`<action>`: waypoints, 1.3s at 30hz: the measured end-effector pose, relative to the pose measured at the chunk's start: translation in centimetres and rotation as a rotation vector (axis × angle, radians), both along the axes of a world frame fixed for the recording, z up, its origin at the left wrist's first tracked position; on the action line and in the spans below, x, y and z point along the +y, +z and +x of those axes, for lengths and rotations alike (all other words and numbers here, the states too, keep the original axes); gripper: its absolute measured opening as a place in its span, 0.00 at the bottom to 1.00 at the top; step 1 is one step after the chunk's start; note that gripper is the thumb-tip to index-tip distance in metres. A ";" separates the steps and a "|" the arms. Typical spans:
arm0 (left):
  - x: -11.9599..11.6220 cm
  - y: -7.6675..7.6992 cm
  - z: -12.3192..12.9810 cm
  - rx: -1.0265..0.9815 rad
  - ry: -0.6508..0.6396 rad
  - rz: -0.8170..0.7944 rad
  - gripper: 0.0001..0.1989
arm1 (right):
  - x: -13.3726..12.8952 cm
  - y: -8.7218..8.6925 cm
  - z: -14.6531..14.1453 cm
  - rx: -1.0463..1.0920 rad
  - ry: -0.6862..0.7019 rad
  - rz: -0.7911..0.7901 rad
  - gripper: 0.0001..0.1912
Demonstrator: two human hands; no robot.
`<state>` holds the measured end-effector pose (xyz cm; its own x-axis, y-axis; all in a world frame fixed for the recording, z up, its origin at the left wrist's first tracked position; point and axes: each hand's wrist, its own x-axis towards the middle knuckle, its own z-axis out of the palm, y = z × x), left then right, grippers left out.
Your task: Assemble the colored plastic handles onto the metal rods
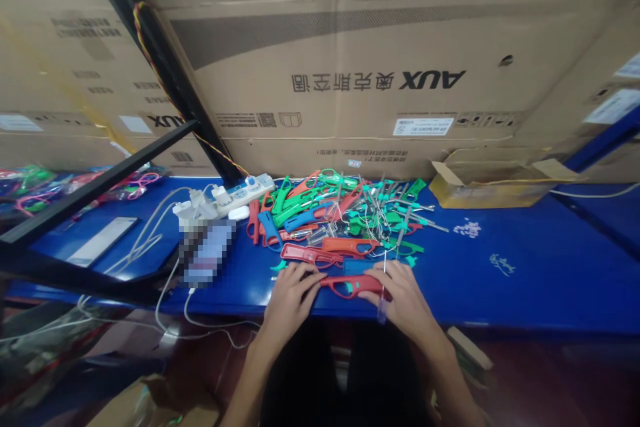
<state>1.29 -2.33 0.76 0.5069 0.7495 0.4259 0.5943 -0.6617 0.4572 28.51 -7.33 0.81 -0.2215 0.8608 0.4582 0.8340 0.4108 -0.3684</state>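
Observation:
Close to the table's front edge, a red utility lighter body (363, 284) lies sideways between my two hands. Its trigger loop shows a small green part inside. My left hand (294, 290) pinches the narrow end of the red lighter. My right hand (400, 293) grips its wide handle end, fingers bent around it. A thin clear stick-like piece (383, 310) hangs down by the right fingers; whether they hold it I cannot tell. Just behind the hands spreads a pile of lighter parts: an orange shell (350, 246), a pink-red shell (307, 253), green shells (300, 203) and metal rods (420, 217).
The blue table (480, 293) runs across. A power strip (245, 192) with plugs and a phone (207, 253) on a cable lie left. An open cardboard box (493, 190) stands at the back right. Large cartons (350, 33) wall the back. A black metal frame (165, 60) rises left.

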 end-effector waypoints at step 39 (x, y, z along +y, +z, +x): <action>0.2 -0.4 0.7 0.037 -0.017 0.055 0.11 | -0.5 -0.9 0.5 0.160 0.101 -0.077 0.12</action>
<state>1.94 -2.08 0.40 0.5354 0.7170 0.4465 0.5990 -0.6950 0.3978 29.05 -7.79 -0.09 -0.2377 0.8718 0.4284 0.7183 0.4546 -0.5267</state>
